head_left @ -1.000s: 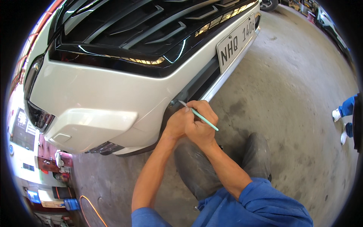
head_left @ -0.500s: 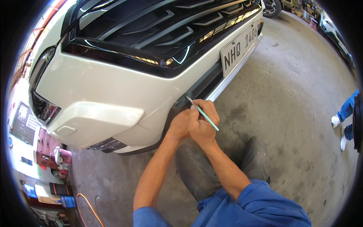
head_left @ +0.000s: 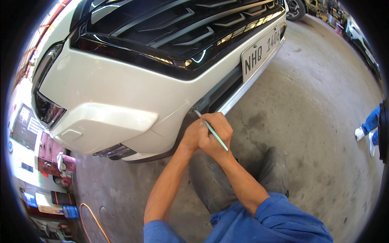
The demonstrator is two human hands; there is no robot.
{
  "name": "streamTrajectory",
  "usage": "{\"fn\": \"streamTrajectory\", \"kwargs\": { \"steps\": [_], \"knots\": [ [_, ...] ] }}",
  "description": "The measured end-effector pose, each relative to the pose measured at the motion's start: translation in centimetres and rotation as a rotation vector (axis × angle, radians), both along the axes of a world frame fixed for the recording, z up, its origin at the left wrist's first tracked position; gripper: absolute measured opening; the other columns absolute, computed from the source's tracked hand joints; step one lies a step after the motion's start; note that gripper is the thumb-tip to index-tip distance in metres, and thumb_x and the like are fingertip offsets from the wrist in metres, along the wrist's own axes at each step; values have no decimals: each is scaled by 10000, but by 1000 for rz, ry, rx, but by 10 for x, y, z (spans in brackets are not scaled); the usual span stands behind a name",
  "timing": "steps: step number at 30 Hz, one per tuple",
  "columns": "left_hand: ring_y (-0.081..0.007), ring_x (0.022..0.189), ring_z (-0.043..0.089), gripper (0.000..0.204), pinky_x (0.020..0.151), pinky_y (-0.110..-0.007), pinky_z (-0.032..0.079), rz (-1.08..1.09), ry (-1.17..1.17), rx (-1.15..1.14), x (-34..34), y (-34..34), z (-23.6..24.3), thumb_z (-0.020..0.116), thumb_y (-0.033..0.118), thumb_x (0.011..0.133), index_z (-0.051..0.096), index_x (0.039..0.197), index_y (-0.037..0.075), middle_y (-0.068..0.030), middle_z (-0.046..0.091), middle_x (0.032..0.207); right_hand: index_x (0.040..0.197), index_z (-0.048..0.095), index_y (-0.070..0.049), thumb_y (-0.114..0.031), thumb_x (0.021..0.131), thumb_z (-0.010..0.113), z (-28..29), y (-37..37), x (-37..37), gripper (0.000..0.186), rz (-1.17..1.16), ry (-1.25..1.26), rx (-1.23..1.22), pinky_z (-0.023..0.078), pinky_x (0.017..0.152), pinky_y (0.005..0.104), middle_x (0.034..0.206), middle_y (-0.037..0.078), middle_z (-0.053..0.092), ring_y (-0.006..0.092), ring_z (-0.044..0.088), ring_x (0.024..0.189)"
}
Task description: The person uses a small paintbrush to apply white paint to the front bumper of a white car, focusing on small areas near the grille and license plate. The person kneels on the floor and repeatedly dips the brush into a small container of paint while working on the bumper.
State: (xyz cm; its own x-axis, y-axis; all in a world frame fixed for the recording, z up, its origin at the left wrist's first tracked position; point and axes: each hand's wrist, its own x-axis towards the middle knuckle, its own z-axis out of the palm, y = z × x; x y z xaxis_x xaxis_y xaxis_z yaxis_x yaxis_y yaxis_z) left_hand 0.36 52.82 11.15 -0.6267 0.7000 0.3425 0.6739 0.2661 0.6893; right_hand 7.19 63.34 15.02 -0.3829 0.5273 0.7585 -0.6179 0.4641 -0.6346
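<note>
Scratches could be left on the white bumper if the slim tool gets skidded off the dark trim. That'd likely be caused by a loose pinch or a shaky angle, seeing how close the tip is held to the painted edge. A nudge from the left hand could throw it off too, since both hands are bunched together.

As for where it's at: the tool, pale green handle and whitish tip, is pinched in the fingers of the right hand, tip pointed at the trim; whether contact is made can't be told. The left hand's fingers are mostly hidden, so whether anything's gripped there can't be told either.

Count-wise: two hands, one tool, one licence plate, one dark grille, one orange hose on the concrete floor, and one bystander's two white shoes off to the right.
</note>
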Motion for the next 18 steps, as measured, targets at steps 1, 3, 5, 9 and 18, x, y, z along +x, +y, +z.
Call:
{"fn": "streamTrajectory", "kwargs": {
  "steps": [1,3,5,9,18],
  "knots": [
    [-221,909,700,86,782,-346,542,-17,12,-4,-4,-2,-10,603,155,910,644,876,87,-85,718,934,887,688,16,52,710,658,0,0,0,182,-2,10,18,527,608,384,783,144,647,301,627,679],
    [-207,928,680,78,800,-330,529,-52,-1,21,-13,-4,-33,582,158,923,636,913,102,-58,695,942,876,687,8,53,697,656,-1,-1,0,187,-11,33,60,521,597,382,777,135,645,298,619,672],
    [-195,946,662,88,811,-315,516,-91,-50,82,-23,-4,-56,556,163,936,627,958,118,-26,669,947,875,688,-2,48,680,660,-3,-1,2,203,8,39,121,513,592,376,778,125,643,292,612,669],
    [-174,964,639,118,814,-302,500,-80,232,-226,-37,-9,-83,514,170,947,614,996,132,-3,641,957,888,690,-13,34,651,680,-5,-3,2,242,0,58,159,507,605,370,794,108,643,279,611,694],
    [-209,933,655,128,788,-320,508,-146,62,-25,-29,-14,-75,521,188,940,627,950,117,-38,667,942,890,689,-55,10,647,717,-10,-10,6,253,-11,19,228,451,671,380,801,56,626,245,584,701]
  ]
}}
